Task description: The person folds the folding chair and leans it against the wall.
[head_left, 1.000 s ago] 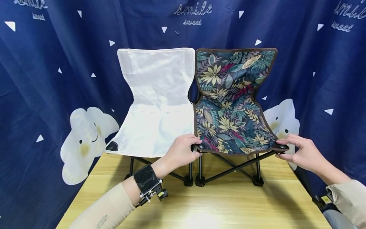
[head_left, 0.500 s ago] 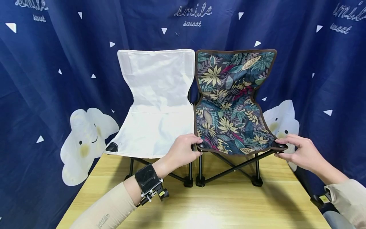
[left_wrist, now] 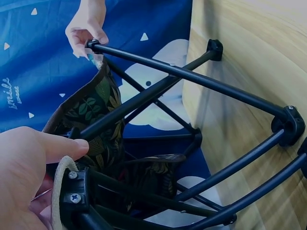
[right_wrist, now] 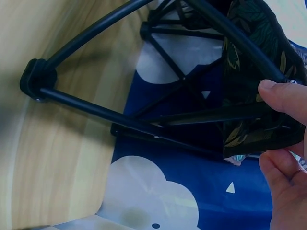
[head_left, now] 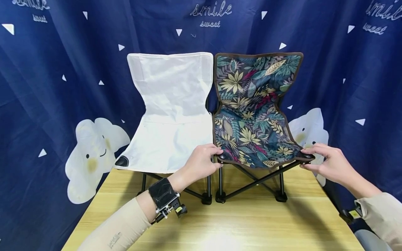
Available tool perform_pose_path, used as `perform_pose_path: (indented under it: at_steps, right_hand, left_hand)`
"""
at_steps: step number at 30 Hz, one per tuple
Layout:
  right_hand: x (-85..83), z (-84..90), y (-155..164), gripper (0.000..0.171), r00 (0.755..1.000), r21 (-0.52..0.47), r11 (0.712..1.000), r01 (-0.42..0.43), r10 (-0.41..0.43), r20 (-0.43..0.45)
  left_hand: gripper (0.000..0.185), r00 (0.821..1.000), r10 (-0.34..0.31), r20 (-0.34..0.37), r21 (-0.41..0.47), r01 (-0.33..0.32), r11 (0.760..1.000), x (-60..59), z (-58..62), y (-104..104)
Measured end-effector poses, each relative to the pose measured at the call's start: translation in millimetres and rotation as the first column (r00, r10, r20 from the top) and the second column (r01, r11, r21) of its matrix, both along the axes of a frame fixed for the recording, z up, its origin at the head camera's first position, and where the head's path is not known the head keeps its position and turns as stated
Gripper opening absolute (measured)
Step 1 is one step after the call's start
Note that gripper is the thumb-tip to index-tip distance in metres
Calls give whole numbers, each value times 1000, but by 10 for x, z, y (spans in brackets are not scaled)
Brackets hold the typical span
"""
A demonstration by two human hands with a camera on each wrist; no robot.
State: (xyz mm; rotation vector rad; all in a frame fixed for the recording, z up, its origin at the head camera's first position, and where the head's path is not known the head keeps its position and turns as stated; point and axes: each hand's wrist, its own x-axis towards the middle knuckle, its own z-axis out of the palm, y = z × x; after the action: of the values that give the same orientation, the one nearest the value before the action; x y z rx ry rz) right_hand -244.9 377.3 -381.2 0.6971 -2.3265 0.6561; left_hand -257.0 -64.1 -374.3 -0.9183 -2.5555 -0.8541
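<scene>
A small folding chair with a dark leaf-print fabric seat (head_left: 248,136) stands on the wooden table (head_left: 251,223) in the head view. My left hand (head_left: 202,161) pinches its front left corner, thumb below and fingers on top. At the front right corner my right hand (head_left: 331,163) pinches the seat in the same way. The black crossed legs (left_wrist: 225,88) show from beneath in the left wrist view. Seen from the right wrist, the right hand's thumb (right_wrist: 285,98) lies along the corner, beside a black leg tube (right_wrist: 235,36).
Close against the left side stands a white folding chair (head_left: 171,139), partly covered by my left hand. A dark blue curtain (head_left: 94,42) with white triangles and clouds hangs behind and around the table. My left wrist wears a black strap (head_left: 162,192) with a camera.
Both hands have drawn slightly toward each other and up, still gripping the corners. The leaf-print chair's front edge has risen and narrowed a little, and its right leg has shifted slightly left.
</scene>
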Motion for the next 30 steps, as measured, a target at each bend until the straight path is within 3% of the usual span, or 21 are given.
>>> perform_pose_path:
  at_steps: [30]
  right_hand:
    - [-73, 150, -87, 56, 1000, 13, 1000, -1, 1, -16]
  left_hand:
    - [44, 999, 17, 34, 56, -19, 998, -65, 127, 101]
